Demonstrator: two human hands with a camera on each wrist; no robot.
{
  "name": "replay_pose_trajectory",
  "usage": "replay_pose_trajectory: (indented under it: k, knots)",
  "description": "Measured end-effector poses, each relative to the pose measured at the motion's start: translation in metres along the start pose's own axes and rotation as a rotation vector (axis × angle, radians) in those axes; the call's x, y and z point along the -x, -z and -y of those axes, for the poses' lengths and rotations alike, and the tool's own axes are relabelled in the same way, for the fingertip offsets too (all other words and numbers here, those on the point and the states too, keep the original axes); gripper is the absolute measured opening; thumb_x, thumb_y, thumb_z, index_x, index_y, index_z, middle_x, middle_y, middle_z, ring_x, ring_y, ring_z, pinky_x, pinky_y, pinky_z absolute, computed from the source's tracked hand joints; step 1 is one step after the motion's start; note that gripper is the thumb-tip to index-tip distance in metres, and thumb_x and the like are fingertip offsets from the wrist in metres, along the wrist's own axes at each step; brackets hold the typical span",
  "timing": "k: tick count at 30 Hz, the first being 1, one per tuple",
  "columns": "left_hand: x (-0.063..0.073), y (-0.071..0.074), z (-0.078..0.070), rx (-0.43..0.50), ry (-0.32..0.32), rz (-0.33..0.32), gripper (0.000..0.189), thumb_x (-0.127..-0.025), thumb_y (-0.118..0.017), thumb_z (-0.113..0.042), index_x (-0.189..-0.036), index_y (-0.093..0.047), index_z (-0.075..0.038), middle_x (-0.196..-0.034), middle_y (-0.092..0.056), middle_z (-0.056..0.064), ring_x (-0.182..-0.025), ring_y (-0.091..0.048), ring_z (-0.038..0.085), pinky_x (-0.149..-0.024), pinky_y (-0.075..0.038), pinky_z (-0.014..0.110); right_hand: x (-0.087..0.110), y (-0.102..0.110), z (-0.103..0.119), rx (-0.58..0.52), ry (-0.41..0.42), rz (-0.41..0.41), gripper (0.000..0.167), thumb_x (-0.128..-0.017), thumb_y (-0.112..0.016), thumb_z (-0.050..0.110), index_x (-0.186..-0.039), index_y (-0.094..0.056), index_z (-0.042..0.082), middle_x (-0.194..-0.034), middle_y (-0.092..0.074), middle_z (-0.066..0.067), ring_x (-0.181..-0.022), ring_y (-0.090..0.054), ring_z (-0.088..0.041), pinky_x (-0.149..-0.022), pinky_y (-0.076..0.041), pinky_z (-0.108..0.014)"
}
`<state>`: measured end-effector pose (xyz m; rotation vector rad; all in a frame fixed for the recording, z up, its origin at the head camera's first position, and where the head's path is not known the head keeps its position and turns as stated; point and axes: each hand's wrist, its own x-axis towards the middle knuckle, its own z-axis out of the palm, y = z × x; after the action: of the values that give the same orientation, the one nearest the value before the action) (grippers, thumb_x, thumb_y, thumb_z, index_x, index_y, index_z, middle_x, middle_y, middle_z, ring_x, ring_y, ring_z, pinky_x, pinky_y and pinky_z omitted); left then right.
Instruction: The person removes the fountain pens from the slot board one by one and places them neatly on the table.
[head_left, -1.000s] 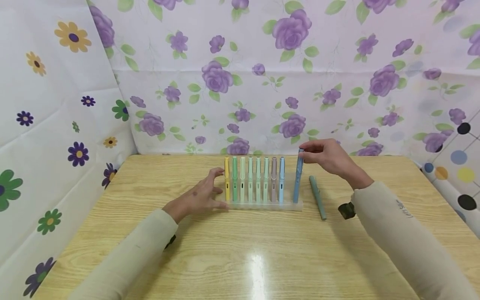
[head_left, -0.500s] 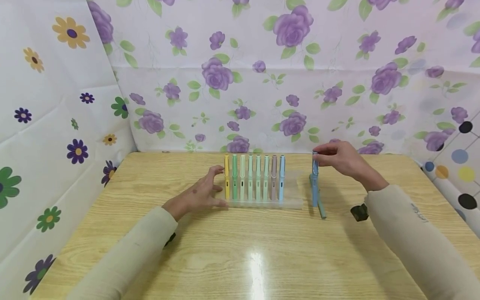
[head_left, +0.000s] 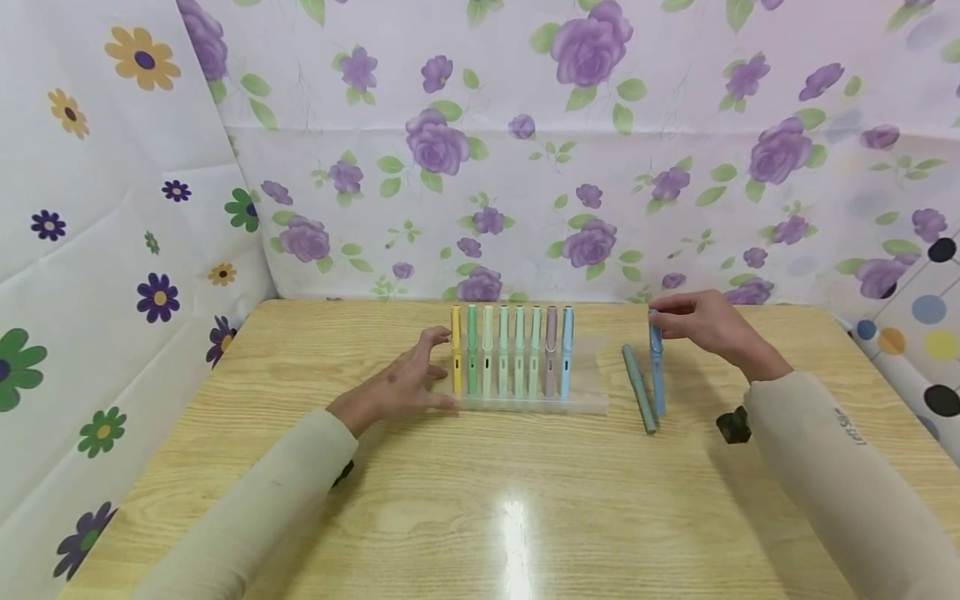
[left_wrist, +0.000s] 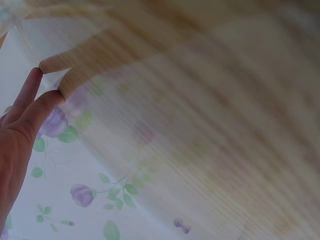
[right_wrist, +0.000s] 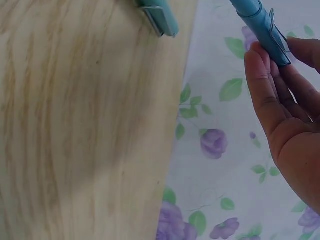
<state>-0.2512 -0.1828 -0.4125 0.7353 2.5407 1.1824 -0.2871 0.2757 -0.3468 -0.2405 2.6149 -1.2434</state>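
Note:
A clear pen stand (head_left: 592, 405) holds a row of upright capped pens, from a yellow pen (head_left: 457, 358) at the left through greens and a mauve pen (head_left: 551, 358) to a light blue pen (head_left: 567, 358). Around the stand's left end is my left hand (head_left: 401, 379), thumb at the front edge and fingers by the yellow pen. My right hand (head_left: 708, 325) pinches a blue pen (head_left: 657, 371) by its cap, barrel pointing down, right of the stand. In the right wrist view the fingertips meet at the cap's clip end (right_wrist: 281, 55). A grey-green pen (head_left: 639, 390) lies on the table beside it.
The wooden table (head_left: 420, 500) is shiny and reflects a light. Flowered cloth (head_left: 337, 167) hangs behind it and at the left. Dotted cloth (head_left: 926, 350) hangs at the right. The stand's right end has bare room beside the light blue pen.
My right hand has carried the blue pen rightward from the stand's right end, past the lying grey-green pen, to its right side. The left hand stays at the stand.

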Motion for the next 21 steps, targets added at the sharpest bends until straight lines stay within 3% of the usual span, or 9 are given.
replay_pose_trajectory:
  k: [7, 16, 21]
  knots:
    - [-0.001, 0.000, 0.000, 0.011, 0.027, 0.006, 0.101, -0.085, -0.083, -0.024, -0.152, -0.008, -0.023, -0.162, -0.014, 0.012, -0.127, -0.054, 0.038, -0.098, -0.049, 0.050, -0.003, -0.002, -0.015, -0.004, -0.025, 0.020, 0.060, -0.100, -0.061, 0.041, -0.141, -0.051, -0.002, -0.133, -0.055, -0.026, -0.112, -0.065, -0.035, -0.102, -0.044, -0.056]
    - [-0.002, 0.001, 0.000, 0.011, -0.007, 0.000, 0.101, -0.083, -0.084, -0.020, -0.151, -0.009, -0.020, -0.161, -0.016, 0.017, -0.125, -0.055, 0.040, -0.098, -0.048, 0.053, -0.008, -0.009, -0.025, -0.006, -0.042, 0.047, 0.057, -0.102, -0.059, 0.036, -0.142, -0.049, -0.004, -0.136, -0.053, -0.028, -0.112, -0.064, -0.036, -0.104, -0.041, -0.058]
    - [-0.001, 0.000, -0.001, 0.013, 0.002, 0.000, 0.100, -0.084, -0.083, -0.021, -0.151, -0.009, -0.020, -0.161, -0.016, 0.017, -0.125, -0.055, 0.040, -0.099, -0.047, 0.053, -0.011, -0.013, -0.031, -0.023, -0.048, 0.068, 0.055, -0.103, -0.059, 0.030, -0.142, -0.048, -0.007, -0.137, -0.052, -0.030, -0.109, -0.065, -0.033, -0.100, -0.047, -0.053]
